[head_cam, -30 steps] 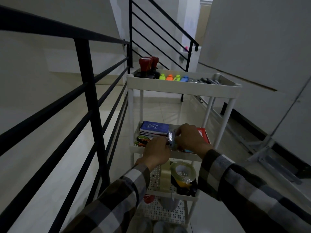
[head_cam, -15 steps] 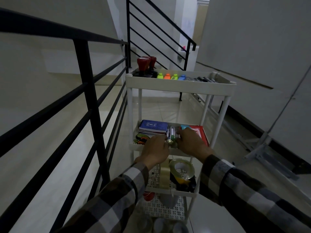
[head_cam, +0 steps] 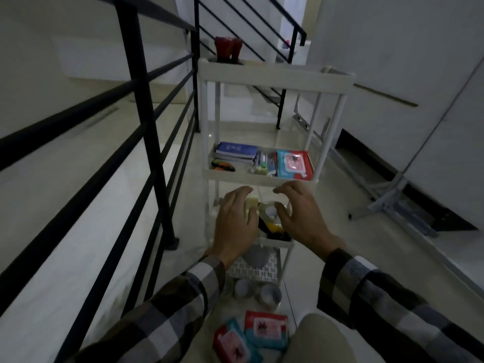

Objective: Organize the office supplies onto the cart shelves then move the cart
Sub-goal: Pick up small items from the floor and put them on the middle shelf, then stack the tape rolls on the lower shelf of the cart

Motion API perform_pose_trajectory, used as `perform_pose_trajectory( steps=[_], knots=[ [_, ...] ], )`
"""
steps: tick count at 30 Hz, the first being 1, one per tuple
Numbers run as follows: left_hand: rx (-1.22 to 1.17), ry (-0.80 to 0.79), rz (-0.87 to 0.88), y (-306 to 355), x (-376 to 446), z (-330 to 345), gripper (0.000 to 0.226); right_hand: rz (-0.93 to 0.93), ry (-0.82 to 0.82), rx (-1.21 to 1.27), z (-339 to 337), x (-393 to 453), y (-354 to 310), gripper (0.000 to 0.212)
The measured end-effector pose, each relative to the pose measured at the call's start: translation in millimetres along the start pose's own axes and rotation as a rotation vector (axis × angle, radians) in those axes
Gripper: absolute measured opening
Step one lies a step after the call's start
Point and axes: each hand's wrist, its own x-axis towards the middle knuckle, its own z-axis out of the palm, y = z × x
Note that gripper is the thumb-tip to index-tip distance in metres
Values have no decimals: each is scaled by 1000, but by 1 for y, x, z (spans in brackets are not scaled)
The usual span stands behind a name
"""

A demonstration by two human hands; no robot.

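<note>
The white cart stands ahead of me beside the railing. Its middle shelf holds blue notebooks, a clear pack of pens, a red and teal packet and a dark orange-green item. Red-handled stamps stand on the top shelf. My left hand and my right hand hover with spread fingers over the lower shelf, holding nothing. Between them lie a pale tape roll and a clear tape roll. Two more red and teal packets lie on the floor by my knee.
A black stair railing runs close along the cart's left side. A folded grey metal frame lies on the floor at the right wall. Two small round white items sit on the floor under the cart's near end.
Both hands have let go of the clear pen pack, which now lies on the middle shelf. They have drawn back and down over the lower shelf. My view has tilted down.
</note>
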Motion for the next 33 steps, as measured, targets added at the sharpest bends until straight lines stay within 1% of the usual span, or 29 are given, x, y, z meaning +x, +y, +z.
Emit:
perform_pose_trajectory(
  steps=[4,7,16,18,21,23,26,28,30,33],
  knots=[
    [40,-104,-44,-16,-39,5,44,-6,-90,49,29,-52,5,29],
    [100,-176,-76,-38,-57,10,45,43,-172,78,55,-87,15,32],
    [130,-439,-281,-114,-96,29,46,178,-311,150,119,-148,42,35],
    [124,-528,-337,-135,-104,37,49,217,-359,146,142,-163,51,37],
    [147,-607,-434,-171,-117,54,60,273,-431,120,179,-183,63,40],
    [209,-698,-468,-196,-125,66,66,280,-473,107,205,-193,69,41],
    [344,-914,-442,-225,-137,84,70,317,-517,89,238,-203,75,49],
    [396,-1012,-415,-238,-145,94,76,396,-586,47,255,-208,76,53],
    [415,-1072,-428,-243,-150,105,76,507,-683,27,267,-213,75,56],
    [405,-1129,-471,-230,-152,112,68,569,-831,-21,280,-219,72,65]
  ],
)
